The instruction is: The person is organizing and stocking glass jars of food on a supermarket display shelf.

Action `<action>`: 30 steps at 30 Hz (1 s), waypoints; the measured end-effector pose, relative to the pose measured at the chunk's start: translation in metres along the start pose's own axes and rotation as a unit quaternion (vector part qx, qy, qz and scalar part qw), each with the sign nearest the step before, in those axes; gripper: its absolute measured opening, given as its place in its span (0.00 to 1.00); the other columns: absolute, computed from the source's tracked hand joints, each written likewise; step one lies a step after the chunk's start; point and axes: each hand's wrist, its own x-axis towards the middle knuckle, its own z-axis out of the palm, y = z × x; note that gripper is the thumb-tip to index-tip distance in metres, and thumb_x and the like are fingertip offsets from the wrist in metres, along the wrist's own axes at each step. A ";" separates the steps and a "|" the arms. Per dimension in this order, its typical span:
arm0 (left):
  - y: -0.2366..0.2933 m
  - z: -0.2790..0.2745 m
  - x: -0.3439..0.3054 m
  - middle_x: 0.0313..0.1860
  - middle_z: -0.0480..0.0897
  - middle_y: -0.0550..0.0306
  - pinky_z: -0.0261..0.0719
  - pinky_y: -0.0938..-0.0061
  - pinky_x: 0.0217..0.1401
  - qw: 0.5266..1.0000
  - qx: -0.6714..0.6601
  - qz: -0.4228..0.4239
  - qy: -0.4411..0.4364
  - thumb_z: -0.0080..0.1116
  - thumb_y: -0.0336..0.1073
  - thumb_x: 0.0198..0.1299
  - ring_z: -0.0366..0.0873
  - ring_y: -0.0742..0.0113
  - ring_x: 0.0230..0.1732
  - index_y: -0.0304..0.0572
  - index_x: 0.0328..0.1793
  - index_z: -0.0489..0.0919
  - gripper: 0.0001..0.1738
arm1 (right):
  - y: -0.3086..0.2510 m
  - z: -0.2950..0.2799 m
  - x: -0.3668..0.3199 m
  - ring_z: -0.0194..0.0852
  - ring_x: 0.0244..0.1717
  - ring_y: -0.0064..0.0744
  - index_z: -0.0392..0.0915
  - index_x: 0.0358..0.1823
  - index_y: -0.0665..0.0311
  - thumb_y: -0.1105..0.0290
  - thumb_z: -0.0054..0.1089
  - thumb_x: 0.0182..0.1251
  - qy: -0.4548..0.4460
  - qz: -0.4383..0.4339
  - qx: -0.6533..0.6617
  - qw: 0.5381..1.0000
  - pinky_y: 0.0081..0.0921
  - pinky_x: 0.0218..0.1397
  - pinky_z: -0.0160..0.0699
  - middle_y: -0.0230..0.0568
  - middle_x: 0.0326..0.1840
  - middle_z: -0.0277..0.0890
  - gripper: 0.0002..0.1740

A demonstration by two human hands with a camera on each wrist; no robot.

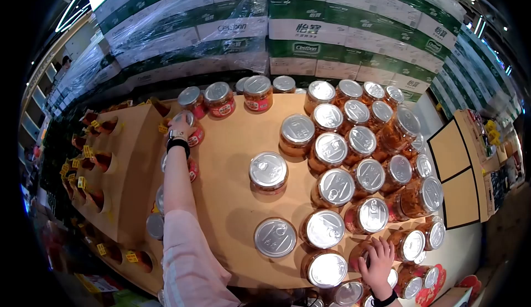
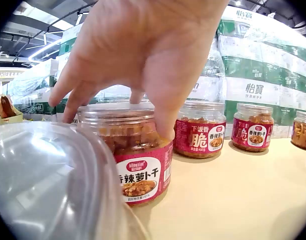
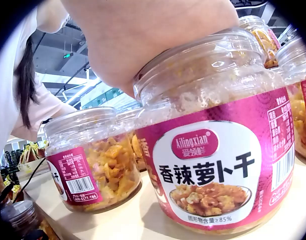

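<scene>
My left hand grips a jar with a red label in the left row. In the left wrist view, that hand arches over the jar, thumb on its near side and fingers around its lid. At the lower right, my right hand holds an amber jar from above, fingers spread over its top. The right wrist view shows the palm side over a pink-labelled jar; the fingertips are out of sight there.
Silver-lidded jars crowd the right side of the table, some stacked. Two jars stand apart near the middle. A stepped display holder borders the left; wrapped cartons rise behind.
</scene>
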 end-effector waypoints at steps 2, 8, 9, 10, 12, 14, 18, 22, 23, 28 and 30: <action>0.003 -0.001 0.002 0.67 0.59 0.25 0.66 0.55 0.65 1.000 0.001 -0.019 -0.025 0.67 0.57 0.42 0.59 0.33 0.67 0.73 0.76 0.47 0.55 | 0.000 0.000 -0.002 0.59 0.62 0.48 0.75 0.46 0.58 0.57 0.59 0.50 0.001 0.005 0.000 1.000 0.56 0.69 0.45 0.41 0.53 0.69 0.22; 0.009 -0.014 -0.013 0.73 0.46 0.28 0.49 0.28 0.64 0.994 -0.009 -0.096 -0.049 0.61 0.59 0.51 0.49 0.32 0.72 0.79 0.75 0.43 0.49 | 0.003 0.002 -0.002 0.59 0.62 0.47 0.75 0.46 0.57 0.56 0.59 0.50 0.010 0.000 -0.002 1.000 0.55 0.69 0.45 0.41 0.53 0.69 0.21; 0.009 -0.018 -0.020 0.74 0.43 0.27 0.46 0.25 0.63 0.994 -0.006 -0.094 -0.060 0.59 0.58 0.53 0.47 0.32 0.73 0.78 0.75 0.43 0.48 | 0.002 0.002 -0.002 0.59 0.62 0.47 0.75 0.46 0.57 0.56 0.59 0.50 0.010 0.000 0.002 1.000 0.55 0.69 0.45 0.41 0.53 0.69 0.21; 0.006 -0.019 -0.021 0.74 0.42 0.30 0.43 0.24 0.64 0.993 -0.012 -0.097 -0.068 0.62 0.60 0.49 0.44 0.32 0.74 0.77 0.76 0.41 0.52 | 0.001 0.001 -0.002 0.59 0.62 0.47 0.75 0.46 0.56 0.56 0.59 0.50 0.013 -0.002 0.005 1.000 0.55 0.69 0.45 0.41 0.53 0.69 0.21; 0.012 -0.020 -0.028 0.74 0.44 0.32 0.41 0.25 0.64 0.995 0.025 -0.096 -0.006 0.64 0.62 0.46 0.43 0.33 0.74 0.74 0.76 0.41 0.56 | 0.000 0.002 0.000 0.59 0.61 0.47 0.75 0.46 0.56 0.56 0.58 0.51 0.019 -0.005 0.014 1.000 0.54 0.69 0.45 0.41 0.53 0.69 0.21; 0.023 -0.030 -0.050 0.74 0.49 0.37 0.40 0.26 0.65 0.999 0.017 -0.018 0.037 0.67 0.63 0.40 0.44 0.35 0.74 0.67 0.76 0.43 0.60 | -0.001 -0.003 -0.002 0.58 0.63 0.49 0.75 0.46 0.57 0.57 0.57 0.52 0.011 -0.002 0.017 1.000 0.54 0.69 0.45 0.42 0.55 0.69 0.21; 0.066 -0.041 -0.086 0.59 0.72 0.35 0.68 0.55 0.63 0.969 -0.068 0.235 -0.020 0.60 0.65 0.47 0.71 0.39 0.58 0.39 0.67 0.64 0.48 | -0.001 -0.003 -0.002 0.57 0.64 0.49 0.74 0.48 0.58 0.59 0.56 0.53 0.009 -0.009 0.007 1.000 0.52 0.70 0.45 0.44 0.57 0.68 0.21; 0.115 -0.046 -0.207 0.49 0.78 0.34 0.73 0.62 0.57 0.927 -0.089 0.340 -0.130 0.57 0.68 0.48 0.76 0.46 0.54 0.29 0.57 0.72 0.47 | 0.001 -0.001 -0.004 0.57 0.64 0.48 0.74 0.48 0.58 0.58 0.56 0.55 0.020 -0.016 0.001 1.000 0.52 0.69 0.46 0.43 0.56 0.68 0.20; 0.123 -0.041 -0.227 0.51 0.77 0.33 0.75 0.62 0.54 0.916 -0.075 0.361 -0.158 0.58 0.68 0.47 0.76 0.44 0.52 0.34 0.60 0.70 0.47 | 0.002 0.000 -0.005 0.58 0.64 0.48 0.75 0.48 0.58 0.56 0.56 0.57 0.022 -0.016 0.003 1.000 0.52 0.69 0.45 0.44 0.56 0.68 0.20; 0.128 0.005 -0.264 0.58 0.66 0.30 0.76 0.58 0.52 0.912 -0.029 0.407 -0.035 0.69 0.60 0.39 0.75 0.39 0.50 0.49 0.73 0.54 0.57 | 0.005 0.005 -0.008 0.58 0.64 0.46 0.75 0.47 0.59 0.56 0.56 0.57 0.038 -0.016 -0.003 0.999 0.53 0.68 0.47 0.43 0.57 0.69 0.20; 0.132 0.003 -0.264 0.56 0.68 0.30 0.75 0.57 0.54 0.912 -0.044 0.407 -0.018 0.71 0.56 0.37 0.74 0.39 0.52 0.51 0.74 0.54 0.57 | 0.004 0.004 -0.009 0.58 0.64 0.46 0.75 0.46 0.60 0.56 0.56 0.57 0.046 -0.015 -0.004 0.999 0.52 0.68 0.48 0.44 0.57 0.69 0.19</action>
